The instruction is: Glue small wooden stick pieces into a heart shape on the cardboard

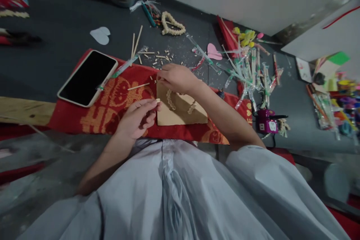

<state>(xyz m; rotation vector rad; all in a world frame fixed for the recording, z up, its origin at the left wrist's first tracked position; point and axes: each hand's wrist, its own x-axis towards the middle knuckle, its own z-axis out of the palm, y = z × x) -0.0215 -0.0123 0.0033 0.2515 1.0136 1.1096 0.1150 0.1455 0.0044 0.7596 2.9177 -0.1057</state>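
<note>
My left hand pinches a short piece of wooden stick between thumb and forefinger, at the left edge of a tan board. Over the board's upper left corner, my right hand has its fingers drawn together; whatever is between them is too small or hidden to make out. Curved rows of small stick pieces lie on the board, partly covered by my right hand and forearm. Beneath the board is a red cloth with orange lettering. A longer thin stick rests on the cloth.
A phone lies on the left. Beyond the board are broken stick bits, a heart-shaped stick frame and a pink paper heart. Several plastic-wrapped sticks and a purple device are on the right.
</note>
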